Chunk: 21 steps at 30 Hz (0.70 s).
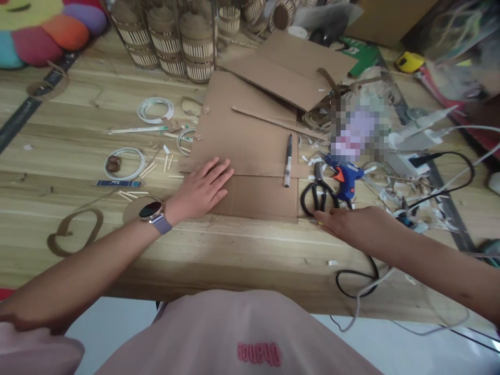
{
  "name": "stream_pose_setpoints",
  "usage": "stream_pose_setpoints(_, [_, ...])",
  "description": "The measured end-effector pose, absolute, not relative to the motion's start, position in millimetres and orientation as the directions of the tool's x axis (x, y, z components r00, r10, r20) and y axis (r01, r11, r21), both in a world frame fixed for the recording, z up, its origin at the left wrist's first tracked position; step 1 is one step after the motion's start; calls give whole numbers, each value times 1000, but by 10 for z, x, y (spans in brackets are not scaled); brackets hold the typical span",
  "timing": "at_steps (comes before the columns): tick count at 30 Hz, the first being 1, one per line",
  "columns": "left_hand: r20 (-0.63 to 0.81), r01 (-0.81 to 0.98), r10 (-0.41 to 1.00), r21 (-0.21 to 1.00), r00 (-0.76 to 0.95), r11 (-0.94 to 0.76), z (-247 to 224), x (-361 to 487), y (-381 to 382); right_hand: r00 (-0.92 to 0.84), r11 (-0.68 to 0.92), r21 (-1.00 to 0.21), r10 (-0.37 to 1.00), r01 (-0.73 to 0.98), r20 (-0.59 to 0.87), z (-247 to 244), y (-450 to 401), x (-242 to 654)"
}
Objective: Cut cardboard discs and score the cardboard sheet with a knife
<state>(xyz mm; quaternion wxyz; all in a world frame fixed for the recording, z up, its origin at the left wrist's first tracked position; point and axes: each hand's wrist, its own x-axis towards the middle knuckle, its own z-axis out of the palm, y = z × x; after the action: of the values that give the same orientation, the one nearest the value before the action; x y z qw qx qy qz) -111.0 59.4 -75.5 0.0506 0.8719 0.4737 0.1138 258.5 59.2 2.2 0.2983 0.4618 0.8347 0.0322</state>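
My left hand (205, 190) lies flat with its fingers spread on a sheet of brown cardboard (250, 140). Beneath that sheet's front edge, another cardboard piece (261, 198) shows. A black-capped pen (288, 161) rests on the cardboard, to the right of my left hand. Beyond the cardboard's right edge, my right hand (339, 223) has its fingers closed at the black handles of a pair of scissors (319, 195). The scissors lie on the table, blades pointing away from me. Some fingers of my right hand are hidden under it.
Right of the scissors are a blue glue gun (347, 179), paper scraps and a power strip (408, 161) with cables. Tape rolls (155, 110), short sticks (148, 169) and a blue box (118, 183) lie left. Stick-covered bottles (197, 49) and more cardboard (292, 67) are behind.
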Motion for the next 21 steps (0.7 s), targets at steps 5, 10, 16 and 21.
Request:
stream_pose_setpoints(5, [227,786,841,303,491,-540,-763,-1172,629,-309,619,338,703,709,-640,258,551,2669])
stream_pose_setpoints(10, [359,825,925,480,124,-297,-809,-1234,652,-340,582,340,757,739,-558,325,474,2531])
stream_pose_setpoints(16, [395,783,918,560,36,-272,-834,-1123,581,-590,721,136,647,679,-483,170,452,1777])
stream_pose_setpoints(21, [339,746,940,620,23,-242,-772,-1210,633,-690,775,39,583,631,-428,27,508,1056])
